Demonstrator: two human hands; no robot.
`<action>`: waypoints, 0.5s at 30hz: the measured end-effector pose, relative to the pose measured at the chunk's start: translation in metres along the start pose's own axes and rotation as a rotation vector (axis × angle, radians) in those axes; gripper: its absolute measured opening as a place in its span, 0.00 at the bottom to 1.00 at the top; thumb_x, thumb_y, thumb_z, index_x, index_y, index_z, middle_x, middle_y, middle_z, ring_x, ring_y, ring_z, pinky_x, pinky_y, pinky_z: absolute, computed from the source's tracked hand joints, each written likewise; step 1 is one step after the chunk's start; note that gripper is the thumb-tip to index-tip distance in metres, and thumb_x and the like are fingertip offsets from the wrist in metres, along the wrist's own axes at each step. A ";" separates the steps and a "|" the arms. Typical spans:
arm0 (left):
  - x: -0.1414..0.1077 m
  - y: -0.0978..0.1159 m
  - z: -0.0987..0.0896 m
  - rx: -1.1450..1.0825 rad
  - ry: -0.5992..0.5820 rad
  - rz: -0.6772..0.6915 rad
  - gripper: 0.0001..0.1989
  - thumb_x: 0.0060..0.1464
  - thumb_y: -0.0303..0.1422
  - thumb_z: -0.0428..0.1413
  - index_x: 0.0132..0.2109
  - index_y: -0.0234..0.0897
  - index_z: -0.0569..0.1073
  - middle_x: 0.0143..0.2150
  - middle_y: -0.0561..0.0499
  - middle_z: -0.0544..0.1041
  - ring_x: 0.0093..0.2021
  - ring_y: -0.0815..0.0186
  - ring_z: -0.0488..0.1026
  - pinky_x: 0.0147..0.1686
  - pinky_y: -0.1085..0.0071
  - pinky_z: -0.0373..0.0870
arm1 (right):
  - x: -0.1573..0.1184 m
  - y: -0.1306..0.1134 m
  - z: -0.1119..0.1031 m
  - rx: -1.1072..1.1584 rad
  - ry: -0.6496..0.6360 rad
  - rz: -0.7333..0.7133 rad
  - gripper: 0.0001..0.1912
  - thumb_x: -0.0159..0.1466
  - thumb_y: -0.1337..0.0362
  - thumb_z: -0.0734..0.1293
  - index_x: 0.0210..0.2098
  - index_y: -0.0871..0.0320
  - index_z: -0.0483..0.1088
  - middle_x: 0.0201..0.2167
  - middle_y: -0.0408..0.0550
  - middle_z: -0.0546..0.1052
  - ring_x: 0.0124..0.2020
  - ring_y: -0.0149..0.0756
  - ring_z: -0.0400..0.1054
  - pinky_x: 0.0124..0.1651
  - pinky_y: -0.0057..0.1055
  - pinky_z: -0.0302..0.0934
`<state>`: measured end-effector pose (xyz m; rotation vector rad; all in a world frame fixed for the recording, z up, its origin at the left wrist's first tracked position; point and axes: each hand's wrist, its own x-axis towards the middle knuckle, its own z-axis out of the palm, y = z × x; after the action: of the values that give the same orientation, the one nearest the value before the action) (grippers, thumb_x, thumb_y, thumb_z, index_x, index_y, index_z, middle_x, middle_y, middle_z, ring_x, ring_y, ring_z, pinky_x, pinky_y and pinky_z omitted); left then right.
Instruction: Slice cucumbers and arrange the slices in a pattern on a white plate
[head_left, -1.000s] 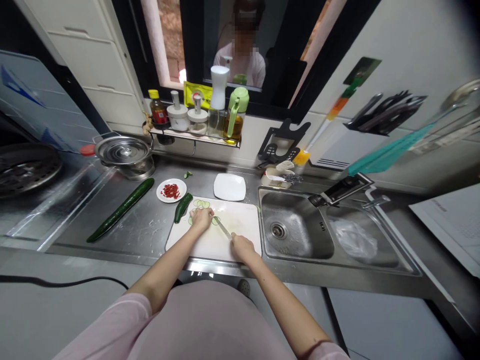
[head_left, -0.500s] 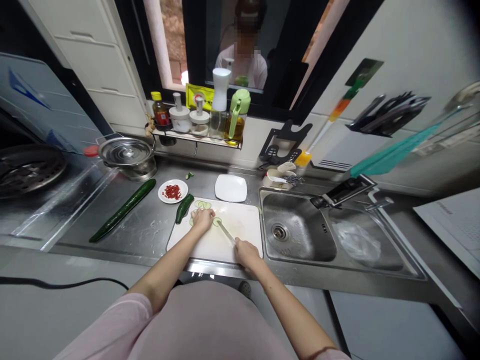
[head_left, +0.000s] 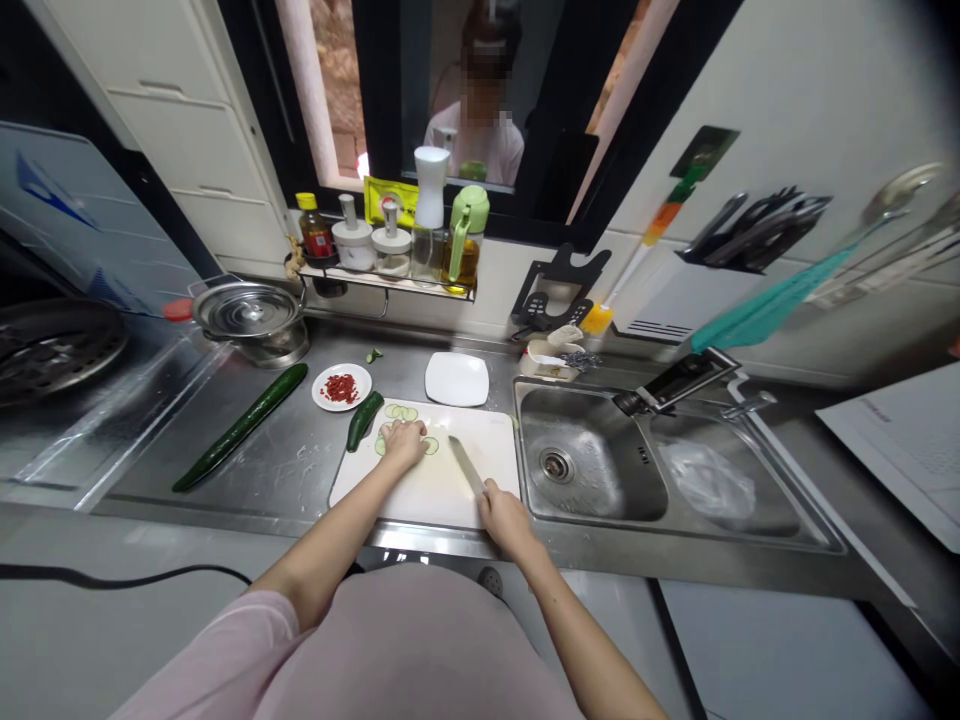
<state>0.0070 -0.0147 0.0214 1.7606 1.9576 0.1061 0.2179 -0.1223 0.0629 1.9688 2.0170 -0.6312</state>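
Note:
My right hand (head_left: 504,512) is closed round the handle of a knife (head_left: 466,465), its blade pointing up and left over the white cutting board (head_left: 427,500). On the board's left half, my left hand (head_left: 405,442) rests with bent fingers on or among cucumber slices; what lies under the fingers is hidden. One slice (head_left: 430,446) shows just right of its fingertips, and several slices (head_left: 401,412) overlap above the hand. A short cucumber piece (head_left: 364,421) lies at the board's upper left edge, beside a round plate (head_left: 341,387) of chopped red pieces.
Farther left lies a long cucumber (head_left: 241,427), near a lidded steel pot (head_left: 259,325). An empty white square plate (head_left: 457,379) sits behind the board. The sink (head_left: 592,455) is at the right, and a rack of bottles (head_left: 390,275) hangs behind.
The knife has moved right, away from the slice by my left fingertips, and its blade has turned more upright. My right hand has shifted slightly right. My left hand stays on the slices.

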 end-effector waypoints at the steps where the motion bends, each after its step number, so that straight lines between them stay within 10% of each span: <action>1: -0.002 0.001 0.001 0.005 0.008 0.007 0.09 0.51 0.33 0.55 0.41 0.41 0.74 0.47 0.45 0.77 0.53 0.50 0.64 0.51 0.55 0.50 | 0.001 0.003 -0.001 0.016 0.017 0.038 0.17 0.70 0.60 0.51 0.52 0.58 0.62 0.42 0.56 0.77 0.44 0.42 0.72 0.41 0.32 0.57; 15: -0.053 -0.016 0.009 -0.305 0.106 -0.096 0.07 0.53 0.33 0.53 0.39 0.43 0.74 0.38 0.52 0.80 0.45 0.60 0.73 0.48 0.61 0.53 | 0.007 0.013 0.006 0.036 0.083 0.103 0.16 0.70 0.61 0.50 0.53 0.56 0.61 0.41 0.56 0.78 0.43 0.43 0.73 0.40 0.33 0.56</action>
<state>-0.0014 -0.0704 0.0238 1.4884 1.9746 0.4491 0.2301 -0.1190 0.0532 2.1375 1.9481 -0.5757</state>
